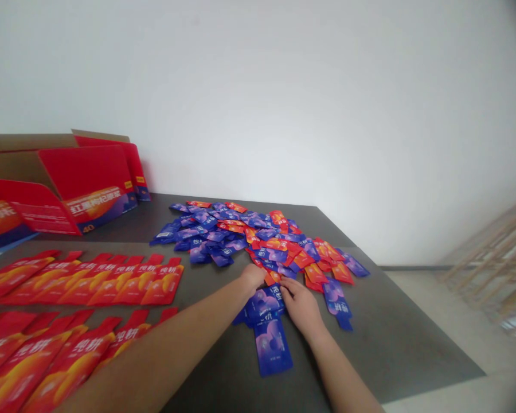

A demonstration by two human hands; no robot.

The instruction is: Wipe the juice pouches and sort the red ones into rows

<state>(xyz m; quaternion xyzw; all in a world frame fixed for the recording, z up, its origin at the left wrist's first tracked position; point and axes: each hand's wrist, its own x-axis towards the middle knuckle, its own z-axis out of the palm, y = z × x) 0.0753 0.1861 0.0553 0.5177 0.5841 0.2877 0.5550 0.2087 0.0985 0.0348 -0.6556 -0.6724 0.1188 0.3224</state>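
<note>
l hand (pixel 253 277) & r hand (pixel 300 302) were at nr edge of red/blue pouch pile (pixel 262 235), blue pouches (pixel 264 307) just beside; couldn't tell if either gripped.

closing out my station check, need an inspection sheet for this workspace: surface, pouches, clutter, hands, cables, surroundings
surface: dark grey table, a seam-like line across it
job's things: mixed pile of purple and red-orange pouches; red pouches in two overlapping rows at left, nearer row partly behind the left forearm; purple pouch between the forearms
clutter: stray purple pouch jutting from the pile's right side; open red cardboard box at back left
hands: left hand and right hand at the pile's near edge; grip unclear
cables: nothing seen
surroundings: white wall behind; pale floor and blurred slatted structure at right
</note>
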